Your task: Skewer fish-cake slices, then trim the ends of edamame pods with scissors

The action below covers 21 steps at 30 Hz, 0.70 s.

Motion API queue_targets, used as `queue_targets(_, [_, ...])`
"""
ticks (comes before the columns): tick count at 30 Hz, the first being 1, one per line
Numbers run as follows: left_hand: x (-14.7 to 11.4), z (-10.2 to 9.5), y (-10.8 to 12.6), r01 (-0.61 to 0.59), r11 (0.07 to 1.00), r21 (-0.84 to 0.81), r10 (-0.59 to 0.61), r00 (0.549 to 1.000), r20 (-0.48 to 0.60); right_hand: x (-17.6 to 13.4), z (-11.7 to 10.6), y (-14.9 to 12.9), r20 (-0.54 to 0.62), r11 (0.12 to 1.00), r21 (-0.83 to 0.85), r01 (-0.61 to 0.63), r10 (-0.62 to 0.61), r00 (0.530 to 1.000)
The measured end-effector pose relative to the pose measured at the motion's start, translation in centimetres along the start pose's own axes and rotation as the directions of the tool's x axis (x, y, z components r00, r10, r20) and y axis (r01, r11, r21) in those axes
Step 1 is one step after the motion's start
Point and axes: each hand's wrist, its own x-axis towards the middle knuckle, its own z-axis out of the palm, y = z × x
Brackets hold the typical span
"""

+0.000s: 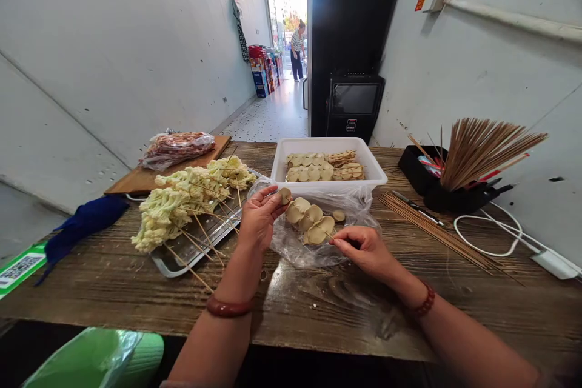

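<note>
My right hand point(361, 248) pinches the near end of a thin wooden skewer that carries several pale, round slices point(318, 230). At the skewer's far end, my left hand point(261, 215) holds another round slice point(284, 195) between thumb and fingers. Beneath both hands lies a clear plastic bag point(300, 254), with a loose slice point(339, 215) on it. Just behind the bag stands a white plastic tub point(377, 177) holding finished skewers of the same slices point(309, 173).
Cauliflower skewers point(182, 194) lie on a metal tray point(170, 267) at left, before a bagged bundle point(177, 148) on a cutting board point(220, 144). To the right are loose skewers point(436, 236), a black holder point(454, 197) and a white cable point(459, 231). A person point(297, 48) stands at the doorway.
</note>
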Motion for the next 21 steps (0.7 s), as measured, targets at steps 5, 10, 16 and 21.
queue_targets(5, [0.25, -0.21, -0.09, 0.048, 0.998, -0.038, -0.047, 0.999, 0.008, 0.04, -0.13, -0.14, 0.004, 0.999, -0.004, 0.039, -0.039, 0.999])
queue_targets(10, [0.26, -0.34, 0.01, 0.08, 0.996, -0.042, -0.078, 0.996, 0.031, 0.09, -0.15, -0.2, 0.0, 0.999, 0.003, 0.05, -0.05, 0.999])
queue_targets(16, [0.09, -0.28, 0.25, 0.105, 0.994, -0.039, -0.103, 0.994, 0.033, 0.14, -0.33, -0.34, 0.013, 0.999, -0.002, 0.045, -0.045, 0.999])
queue_targets(21, [0.12, -0.22, 0.11, 0.073, 0.997, -0.021, -0.072, 0.997, 0.032, 0.15, -0.33, -0.3, 0.011, 0.999, -0.01, 0.042, -0.042, 0.999])
